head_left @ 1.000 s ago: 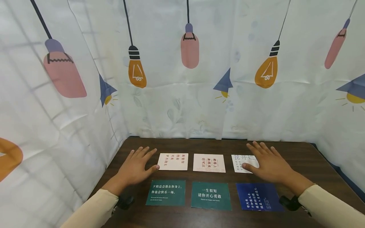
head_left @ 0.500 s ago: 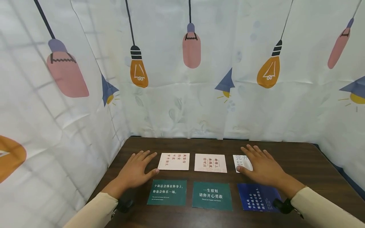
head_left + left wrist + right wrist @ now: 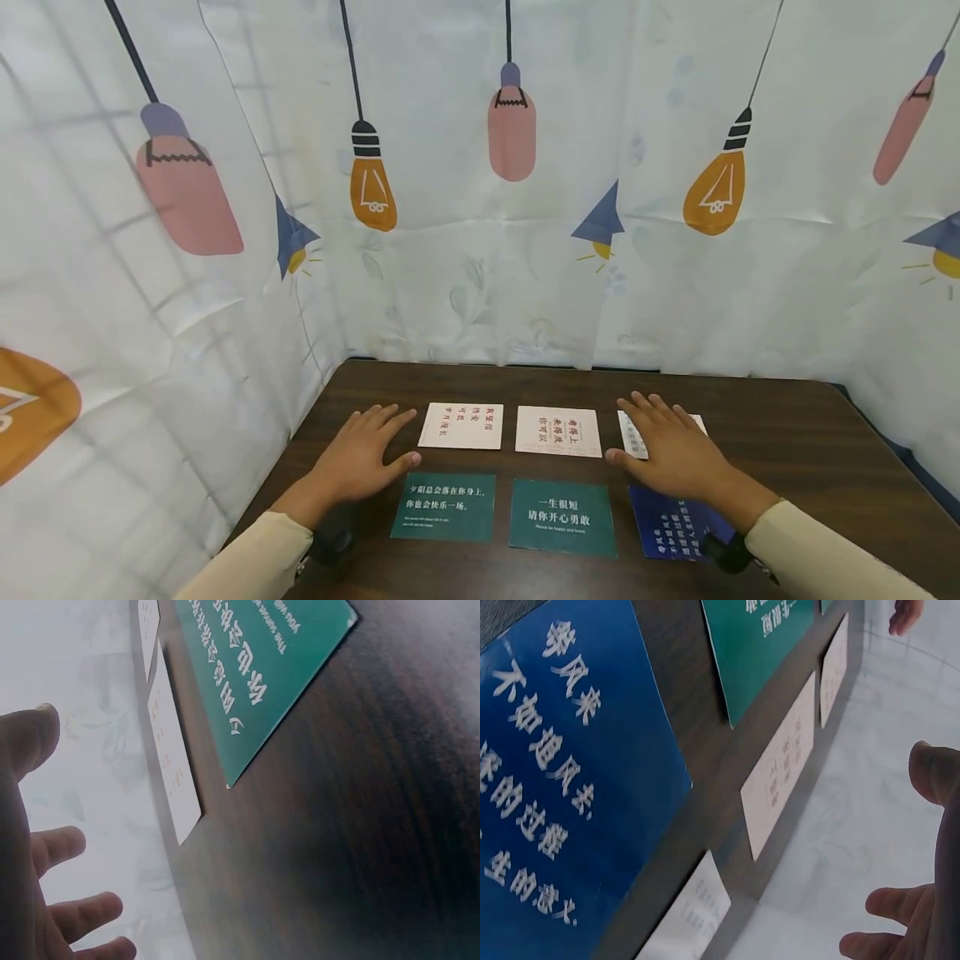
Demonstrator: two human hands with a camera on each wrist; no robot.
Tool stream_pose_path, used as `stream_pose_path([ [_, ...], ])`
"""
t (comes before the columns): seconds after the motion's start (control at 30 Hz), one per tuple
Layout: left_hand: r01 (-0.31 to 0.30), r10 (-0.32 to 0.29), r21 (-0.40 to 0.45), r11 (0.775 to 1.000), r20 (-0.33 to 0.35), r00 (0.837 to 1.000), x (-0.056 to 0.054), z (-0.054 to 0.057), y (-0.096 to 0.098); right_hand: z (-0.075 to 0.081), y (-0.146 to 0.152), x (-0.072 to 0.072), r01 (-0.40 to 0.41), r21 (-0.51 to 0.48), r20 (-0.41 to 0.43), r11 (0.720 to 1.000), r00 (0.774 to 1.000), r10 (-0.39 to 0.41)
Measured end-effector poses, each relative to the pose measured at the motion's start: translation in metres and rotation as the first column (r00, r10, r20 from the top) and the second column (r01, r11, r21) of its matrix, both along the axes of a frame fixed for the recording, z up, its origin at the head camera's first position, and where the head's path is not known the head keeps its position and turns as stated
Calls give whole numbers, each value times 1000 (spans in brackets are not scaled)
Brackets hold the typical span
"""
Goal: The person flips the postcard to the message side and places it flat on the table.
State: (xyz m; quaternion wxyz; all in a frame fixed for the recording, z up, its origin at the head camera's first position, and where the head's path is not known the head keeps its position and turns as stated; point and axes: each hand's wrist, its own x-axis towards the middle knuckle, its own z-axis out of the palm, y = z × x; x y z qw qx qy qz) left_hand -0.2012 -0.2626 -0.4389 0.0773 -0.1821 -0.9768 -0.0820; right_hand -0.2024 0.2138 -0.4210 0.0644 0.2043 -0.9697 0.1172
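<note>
My left hand (image 3: pixel 358 457) is held above the table's left side, fingers spread, holding nothing. Nearest to it are a pale card with red writing (image 3: pixel 461 426) and a green card (image 3: pixel 442 507). Over the right side hovers my right hand (image 3: pixel 675 454), fingers extended and grasping nothing; in the head view it covers part of a white card (image 3: pixel 633 435) and the upper right of a blue card (image 3: pixel 667 525). Between the hands lie a second pale card (image 3: pixel 558 431) and a second green card (image 3: pixel 562 517). In the right wrist view the blue card (image 3: pixel 585 750) appears whole-faced and close.
The cards lie flat in two rows on a dark wooden table (image 3: pixel 795 450). A white curtain (image 3: pixel 435 283) printed with lamps and bulbs hangs behind the table and along its left side. Dark wrist cameras (image 3: pixel 727 552) sit at both cuffs.
My right hand has shifted left and slightly toward me, over more of the white card. The left hand stays nearly still. The head view has turned slightly left. The cards lie unmoved.
</note>
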Motion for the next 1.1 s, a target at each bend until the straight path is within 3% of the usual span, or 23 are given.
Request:
stream_pose_path([
  [0.43,20,-21,22,1000,15,1000,3,-7,-3,-11,-19,3,-20,-11,-27,1000,999,20],
  [0.87,9,-11,27,1000,44,999,7,-14,-5,-23,-38,4,-28,-25,22,999,999,29],
  [1.1,40,-42,32,999,55,998,9,-17,-8,-23,-48,5,-35,-27,63,999,997,37],
])
